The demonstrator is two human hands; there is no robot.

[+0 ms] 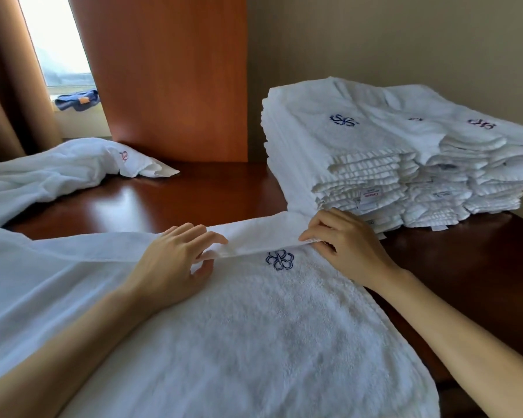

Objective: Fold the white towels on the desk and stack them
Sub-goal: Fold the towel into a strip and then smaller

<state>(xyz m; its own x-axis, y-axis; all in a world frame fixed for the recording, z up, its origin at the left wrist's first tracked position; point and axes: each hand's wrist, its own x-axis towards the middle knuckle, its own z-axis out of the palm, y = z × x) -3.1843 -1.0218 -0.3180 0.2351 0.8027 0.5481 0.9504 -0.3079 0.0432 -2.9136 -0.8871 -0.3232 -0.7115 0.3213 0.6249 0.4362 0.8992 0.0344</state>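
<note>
A white towel (269, 321) with a blue embroidered emblem lies spread over the near part of the dark wooden desk (200, 191). My left hand (175, 260) pinches its far folded edge between thumb and fingers, left of the emblem. My right hand (347, 245) pinches the same edge at the right corner. Behind my right hand stands a tall stack of folded white towels (390, 152). A loose, crumpled white towel (64, 170) with a red emblem lies at the far left of the desk.
An orange wooden panel (169, 76) rises behind the desk, with a beige wall to its right. At the left are a brown curtain (3, 86) and a window with a blue cloth (76, 101) on the sill. The desk's right edge runs past the stack.
</note>
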